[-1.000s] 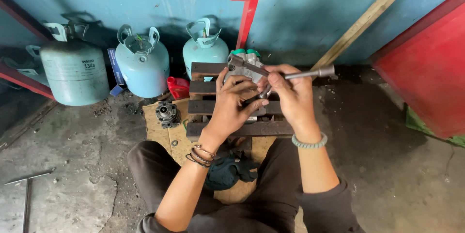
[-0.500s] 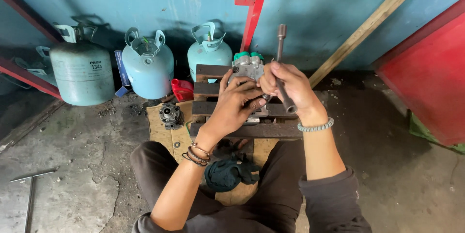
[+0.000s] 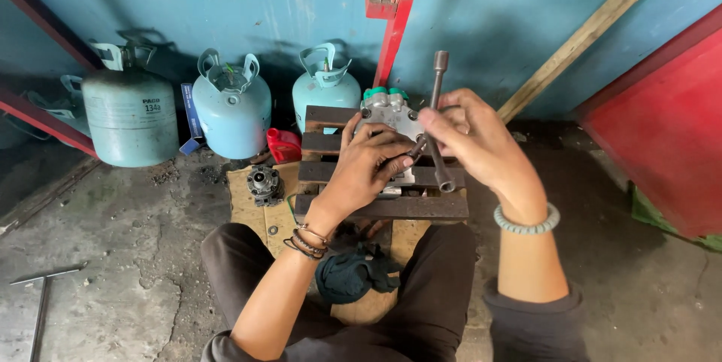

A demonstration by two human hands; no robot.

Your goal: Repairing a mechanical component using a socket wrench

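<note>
Since the last frame the wrench (image 3: 438, 117) stays upright, right hand (image 3: 472, 140) fingers clamped on it, while left hand (image 3: 368, 170) fingers grip the metal part (image 3: 391, 115) atop the slatted wooden bench (image 3: 376, 208).

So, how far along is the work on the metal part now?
Done: the grey metal housing with green caps sits on the dark wooden pallet.
In hand: the left hand steadies it; the right hand has a grip on the steel T-handle socket wrench.
Left: the small round metal part lies apart on cardboard.
</note>
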